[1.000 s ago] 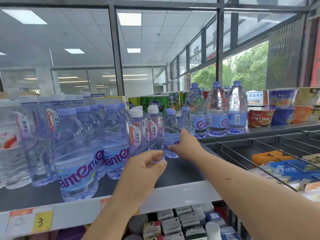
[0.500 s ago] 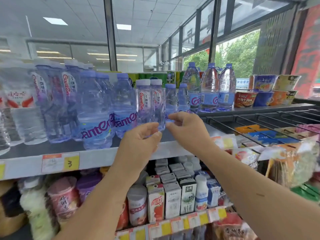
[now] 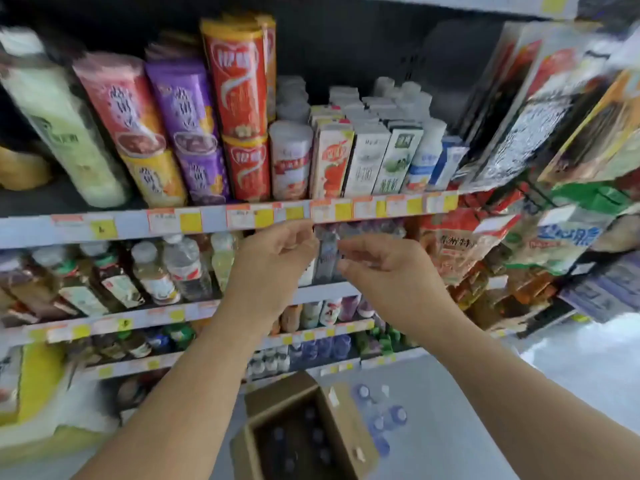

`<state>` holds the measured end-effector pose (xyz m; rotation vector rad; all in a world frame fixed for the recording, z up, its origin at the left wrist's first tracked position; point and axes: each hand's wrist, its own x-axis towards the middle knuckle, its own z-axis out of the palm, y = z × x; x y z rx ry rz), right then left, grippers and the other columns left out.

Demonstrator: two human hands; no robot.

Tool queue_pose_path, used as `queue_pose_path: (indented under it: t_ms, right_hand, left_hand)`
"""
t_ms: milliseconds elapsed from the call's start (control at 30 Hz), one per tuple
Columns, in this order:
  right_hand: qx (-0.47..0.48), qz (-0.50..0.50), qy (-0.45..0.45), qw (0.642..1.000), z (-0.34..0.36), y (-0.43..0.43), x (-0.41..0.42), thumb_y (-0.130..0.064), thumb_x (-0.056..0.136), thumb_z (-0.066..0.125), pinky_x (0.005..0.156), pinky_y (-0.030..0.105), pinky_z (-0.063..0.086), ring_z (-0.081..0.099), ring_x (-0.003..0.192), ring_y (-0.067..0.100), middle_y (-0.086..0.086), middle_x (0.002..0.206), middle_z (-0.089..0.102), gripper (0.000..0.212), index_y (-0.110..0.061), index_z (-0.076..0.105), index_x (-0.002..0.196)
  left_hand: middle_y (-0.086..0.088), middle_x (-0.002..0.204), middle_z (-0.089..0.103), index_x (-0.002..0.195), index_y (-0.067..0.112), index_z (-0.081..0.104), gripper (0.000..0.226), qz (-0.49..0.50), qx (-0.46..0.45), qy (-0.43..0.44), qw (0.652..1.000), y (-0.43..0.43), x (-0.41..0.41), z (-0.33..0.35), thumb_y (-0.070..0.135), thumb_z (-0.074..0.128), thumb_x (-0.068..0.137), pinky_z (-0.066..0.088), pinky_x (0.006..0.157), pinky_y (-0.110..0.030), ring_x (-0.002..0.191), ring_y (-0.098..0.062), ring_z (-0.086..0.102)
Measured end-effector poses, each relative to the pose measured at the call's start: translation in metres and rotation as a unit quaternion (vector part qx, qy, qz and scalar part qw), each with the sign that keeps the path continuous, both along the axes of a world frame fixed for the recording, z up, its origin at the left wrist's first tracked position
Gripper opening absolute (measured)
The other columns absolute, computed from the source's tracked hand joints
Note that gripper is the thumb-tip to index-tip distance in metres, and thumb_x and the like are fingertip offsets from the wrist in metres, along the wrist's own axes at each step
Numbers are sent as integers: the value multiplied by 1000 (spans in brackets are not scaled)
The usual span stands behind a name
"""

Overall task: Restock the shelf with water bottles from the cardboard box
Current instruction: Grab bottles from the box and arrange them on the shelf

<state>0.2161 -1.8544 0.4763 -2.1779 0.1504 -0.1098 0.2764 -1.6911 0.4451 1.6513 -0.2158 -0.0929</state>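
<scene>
Step, as a guess: between bottles, about to fetch the next one. Left hand (image 3: 273, 261) and right hand (image 3: 384, 268) hover side by side well above the cardboard box (image 3: 346, 431), fingers loosely curled, holding nothing. Water bottles (image 3: 298, 441) stand inside the box, caps up. Loose bottles (image 3: 381, 417) lie on the floor just right of the box. Next move: drop hands to the box and grip one bottle each. Above the box: snack tubes (image 3: 235, 98), drink cartons (image 3: 367, 157), hanging bags (image 3: 460, 244). The box flaps narrow the opening.
</scene>
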Motion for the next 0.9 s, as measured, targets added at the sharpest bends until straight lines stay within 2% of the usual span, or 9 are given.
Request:
queue_pose_path:
  t_ms: [133, 200, 300, 433, 533, 600, 667, 800, 900]
  right_hand:
    - [-13, 14, 75, 997, -96, -3, -27, -24, 90, 66, 79, 18, 52, 64, 93, 1, -13, 103, 69, 25, -28, 72, 113]
    - [-11, 16, 109, 994, -147, -6, -43, -21, 87, 67, 77, 15, 49, 65, 89, 3, -9, 101, 71, 24, -26, 74, 110]
    - [-42, 28, 171, 984, -227, -8, -63, -22, 86, 66, 66, -1, 39, 64, 85, 1, -12, 101, 70, 25, -29, 74, 109]
    - [-80, 44, 245, 965, -343, -3, -83, -20, 86, 63, 60, 4, 41, 65, 82, 11, -6, 103, 72, 28, -28, 73, 110]
    - [-124, 66, 289, 947, -433, 9, -93, -28, 86, 62, 77, 14, 46, 64, 94, 13, -7, 108, 71, 28, -31, 71, 112]
    - [-140, 88, 319, 933, -493, 22, -95, -31, 88, 62, 87, 24, 50, 63, 101, 15, -7, 112, 68, 28, -33, 69, 115]
    - [-147, 122, 328, 925, -550, 39, -96, -28, 90, 63, 93, 26, 48, 62, 108, 18, -3, 118, 66, 29, -28, 68, 118]
    - [-170, 166, 315, 919, -647, 67, -94, -25, 91, 61, 97, 29, 48, 61, 111, 23, 3, 122, 64, 33, -22, 66, 123]
    - [-221, 206, 334, 893, -710, 83, -89, -24, 92, 61, 95, 37, 50, 58, 111, 31, 9, 127, 56, 38, -21, 58, 129]
  left_hand:
    - [20, 97, 74, 93, 51, 70, 25, 35, 28, 88, 995, 1, -40, -87, 27, 67, 93, 59, 85, -41, 93, -11, 71]
    - [17, 96, 75, 99, 42, 72, 22, 50, 40, 119, 991, 0, -62, -132, 22, 67, 93, 56, 88, -40, 96, -10, 70]
    - [11, 99, 76, 98, 39, 74, 19, 72, 46, 173, 981, 3, -91, -197, 22, 66, 92, 53, 96, -44, 100, -13, 70]
    - [9, 100, 76, 96, 43, 74, 18, 113, 34, 235, 965, 15, -120, -290, 35, 66, 82, 50, 101, -48, 101, -13, 71]
    - [18, 100, 75, 93, 59, 70, 20, 125, 51, 271, 953, 28, -134, -362, 49, 62, 77, 51, 100, -42, 100, -7, 70]
    - [21, 100, 74, 92, 60, 69, 22, 137, 49, 291, 946, 35, -137, -408, 50, 61, 74, 51, 100, -41, 100, -4, 70]
    - [20, 101, 74, 91, 58, 70, 22, 147, 45, 313, 937, 40, -138, -452, 48, 61, 74, 51, 100, -40, 100, -4, 69]
    - [18, 106, 74, 93, 54, 71, 19, 162, 45, 325, 930, 45, -134, -530, 43, 61, 81, 52, 98, -40, 102, -4, 69]
    - [22, 103, 74, 103, 46, 71, 18, 165, 37, 321, 932, 50, -136, -572, 35, 59, 95, 51, 99, -38, 101, -1, 69]
